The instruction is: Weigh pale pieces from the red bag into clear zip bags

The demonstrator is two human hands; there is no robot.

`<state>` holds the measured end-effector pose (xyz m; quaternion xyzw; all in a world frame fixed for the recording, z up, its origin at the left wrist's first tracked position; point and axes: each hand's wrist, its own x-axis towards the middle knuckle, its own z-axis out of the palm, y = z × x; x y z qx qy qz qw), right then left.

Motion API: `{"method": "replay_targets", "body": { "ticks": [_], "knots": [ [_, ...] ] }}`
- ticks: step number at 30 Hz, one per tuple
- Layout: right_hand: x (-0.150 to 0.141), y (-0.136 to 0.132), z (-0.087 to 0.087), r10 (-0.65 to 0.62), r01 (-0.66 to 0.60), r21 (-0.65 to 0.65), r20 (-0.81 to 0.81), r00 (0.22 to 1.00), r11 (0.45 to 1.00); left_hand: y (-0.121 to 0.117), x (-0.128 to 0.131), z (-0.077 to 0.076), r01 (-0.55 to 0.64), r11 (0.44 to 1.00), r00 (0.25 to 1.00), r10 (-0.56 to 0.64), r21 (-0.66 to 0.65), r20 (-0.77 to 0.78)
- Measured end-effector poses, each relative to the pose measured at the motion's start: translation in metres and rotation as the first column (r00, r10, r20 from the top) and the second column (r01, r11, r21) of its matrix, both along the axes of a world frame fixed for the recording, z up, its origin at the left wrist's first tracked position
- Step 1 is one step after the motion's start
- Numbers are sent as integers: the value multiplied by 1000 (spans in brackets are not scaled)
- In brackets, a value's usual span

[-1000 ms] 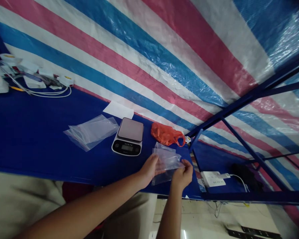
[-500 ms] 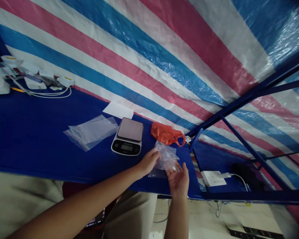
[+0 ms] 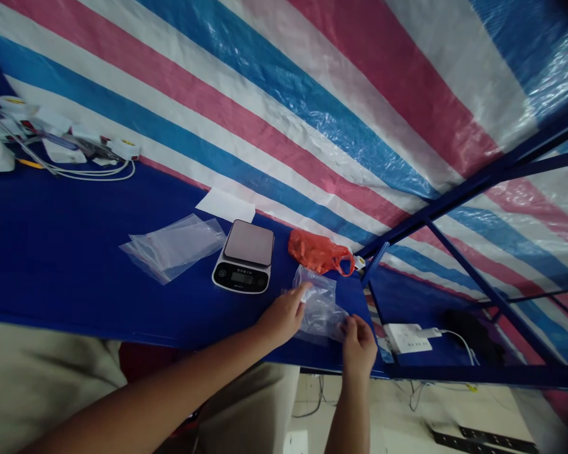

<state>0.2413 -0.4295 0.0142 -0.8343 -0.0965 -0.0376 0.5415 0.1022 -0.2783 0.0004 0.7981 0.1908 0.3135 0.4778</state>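
Note:
A clear plastic bag is stretched between my two hands, low over the right end of the blue table. My left hand pinches its left side, thumb on top. At the bag's lower right corner, my right hand grips the edge between thumb and fingers. More clear plastic lies under and behind it; how many bags there are I cannot tell. Left of my hands stands a kitchen scale with nothing on its plate. Just beyond the bag rests a knotted orange plastic bag, its contents hidden.
Several flat clear bags lie left of the scale, and a white sheet of paper behind it. Cables and white devices crowd the far left. A blue metal frame and a power strip are at the right.
My right hand turned from palm-up beneath the bag to pinching its corner, moving slightly right. The bag went from bunched to spread out. My left hand kept hold and shifted slightly.

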Motion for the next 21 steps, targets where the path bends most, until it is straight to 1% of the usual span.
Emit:
{"method": "replay_targets", "body": {
  "ticks": [1, 2, 3, 4, 5, 6, 7, 8, 9, 10, 12, 14, 18, 21],
  "knots": [
    [-6, -2, 3, -65, 74, -65, 139, 988, 995, -2, -1, 1, 34, 997, 998, -30, 62, -59],
    [-14, -3, 6, -91, 129, -113, 289, 953, 985, -3, -2, 2, 77, 991, 990, -63, 106, -126],
    [-24, -1, 8, -61, 140, -156, 426, 903, 978, -4, -2, 3, 122, 983, 977, -95, 134, -192],
    [-35, 3, 8, 32, 85, -201, 517, 855, 976, -5, -3, 4, 166, 974, 961, -124, 154, -248],
    [-46, 9, 6, 208, -63, -275, 539, 816, 959, -5, -3, 4, 206, 963, 946, -151, 173, -287],
    [-55, 16, 3, 396, -227, -360, 516, 760, 905, -5, -3, 5, 239, 952, 937, -174, 192, -303],
    [-62, 22, -2, 536, -344, -439, 461, 707, 830, -4, -3, 6, 260, 943, 933, -191, 206, -304],
    [-66, 28, -9, 625, -411, -500, 404, 668, 762, -4, -3, 6, 272, 938, 932, -203, 213, -299],
    [-66, 32, -16, 659, -423, -542, 373, 653, 726, -3, -3, 6, 280, 936, 931, -211, 213, -297],
    [-65, 33, -24, 666, -406, -578, 355, 656, 708, -3, -3, 6, 282, 937, 929, -213, 207, -303],
    [-58, 30, -38, 642, -327, -632, 363, 676, 702, -3, -2, 5, 268, 945, 921, -194, 188, -338],
    [-49, 21, -48, 621, -253, -680, 372, 690, 688, -3, -1, 4, 253, 950, 916, -175, 180, -362],
    [-37, -1, -57, 585, -160, -748, 347, 733, 644, -5, 0, 3, 222, 953, 932, -146, 206, -331],
    [-27, -17, -59, 562, -160, -749, 319, 763, 643, -6, -1, 3, 167, 951, 956, -92, 259, -277]
  ]
}}
